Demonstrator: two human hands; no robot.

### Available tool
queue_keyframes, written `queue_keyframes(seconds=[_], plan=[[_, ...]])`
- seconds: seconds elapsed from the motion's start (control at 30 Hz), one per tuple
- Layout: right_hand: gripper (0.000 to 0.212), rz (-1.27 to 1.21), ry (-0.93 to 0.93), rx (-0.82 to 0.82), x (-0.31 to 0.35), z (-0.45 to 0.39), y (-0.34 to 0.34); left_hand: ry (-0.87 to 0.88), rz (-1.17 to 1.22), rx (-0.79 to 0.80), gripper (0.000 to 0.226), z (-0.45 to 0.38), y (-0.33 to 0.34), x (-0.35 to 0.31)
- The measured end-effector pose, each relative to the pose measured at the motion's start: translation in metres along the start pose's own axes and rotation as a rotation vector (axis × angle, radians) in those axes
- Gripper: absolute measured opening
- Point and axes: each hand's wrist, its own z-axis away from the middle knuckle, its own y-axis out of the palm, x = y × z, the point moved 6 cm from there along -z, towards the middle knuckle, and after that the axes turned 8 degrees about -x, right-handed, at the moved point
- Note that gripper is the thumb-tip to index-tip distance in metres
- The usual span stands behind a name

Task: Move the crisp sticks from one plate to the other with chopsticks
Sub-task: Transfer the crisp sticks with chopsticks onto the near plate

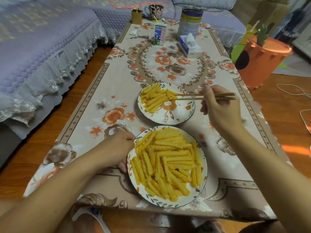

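Observation:
Two floral white plates sit on the table. The near plate [204,167] is heaped with yellow crinkle crisp sticks [166,162]. A smaller pile of crisp sticks [154,98] lies on the left half of the far plate [183,113]. My right hand [218,106] holds a pair of wooden chopsticks [190,96] level over the far plate, their tips at a stick on the right edge of that pile. My left hand [117,148] grips the left rim of the near plate, thumb at the lower edge.
Farther along the flowered tablecloth stand a milk carton [159,34], a tissue box [190,46], a tall tin [190,22], a mug [155,11] and a small brown box [136,16]. A sofa runs along the left; an orange bin [262,61] stands right.

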Motion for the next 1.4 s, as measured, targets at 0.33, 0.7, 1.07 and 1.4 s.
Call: queue_keyframes(seconds=[0.33, 0.7, 1.07, 1.4], plan=[[0.043, -0.097, 0.125, -0.019, -0.011, -0.014, 0.001, 0.033, -0.067, 0.032, 0.029, -0.006, -0.001, -0.001], [0.044, -0.250, 0.380, 0.699, 0.024, 0.003, -0.048, 0.003, -0.055, -0.016, 0.020, -0.020, 0.003, 0.005], [0.033, -0.214, 0.297, 0.828, 0.028, 0.010, -0.043, 0.035, -0.087, 0.040, 0.024, -0.016, 0.003, 0.000], [0.037, -0.099, 0.215, 0.034, 0.000, -0.012, -0.037, 0.003, -0.008, 0.007, 0.021, -0.019, 0.005, 0.006]])
